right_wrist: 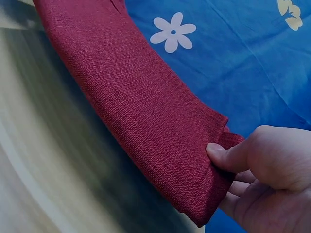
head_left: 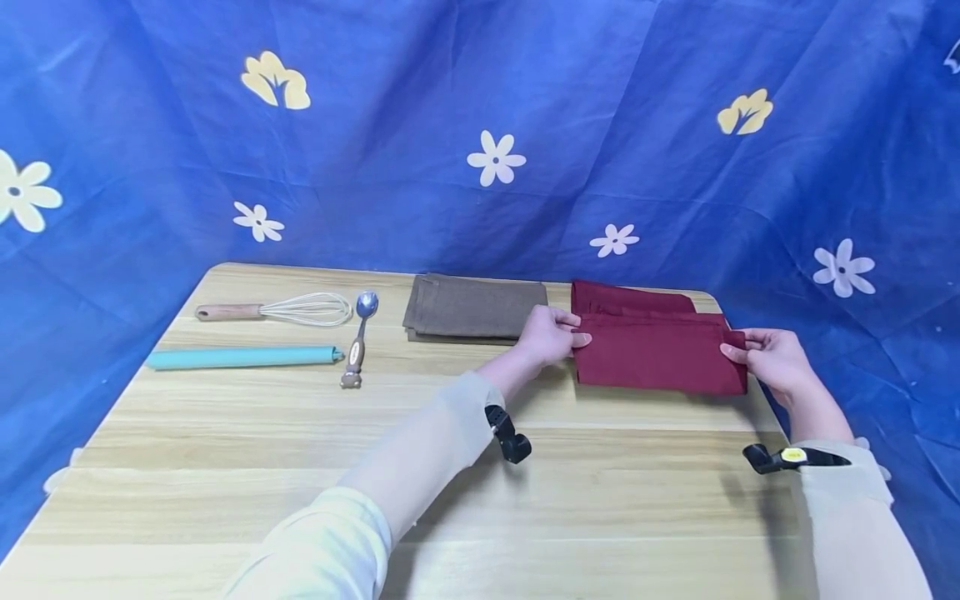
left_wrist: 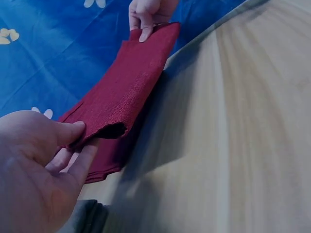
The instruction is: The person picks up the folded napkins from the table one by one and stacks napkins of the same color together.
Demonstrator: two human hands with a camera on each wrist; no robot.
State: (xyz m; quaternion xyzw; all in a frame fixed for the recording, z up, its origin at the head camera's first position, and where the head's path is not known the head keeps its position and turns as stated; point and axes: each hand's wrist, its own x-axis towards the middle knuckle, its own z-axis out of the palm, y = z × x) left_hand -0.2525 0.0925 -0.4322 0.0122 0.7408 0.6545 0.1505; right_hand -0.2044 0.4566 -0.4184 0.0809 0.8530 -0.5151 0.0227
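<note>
A folded dark red cloth is held up by both hands over the back right of the table. At its left end, my left hand pinches the edge between thumb and fingers. The right hand pinches the opposite end, with the thumb on the near face. In the left wrist view, the cloth's fold shows as an open loop beside the left fingers. More folded red cloth lies behind and below the held piece, partly hidden by it. A folded grey-brown cloth lies just left of the left hand.
On the left of the wooden table lie a whisk with a wooden handle, a turquoise rolled or tube-like item and a spoon with a brown handle. A blue flowered curtain hangs behind the table.
</note>
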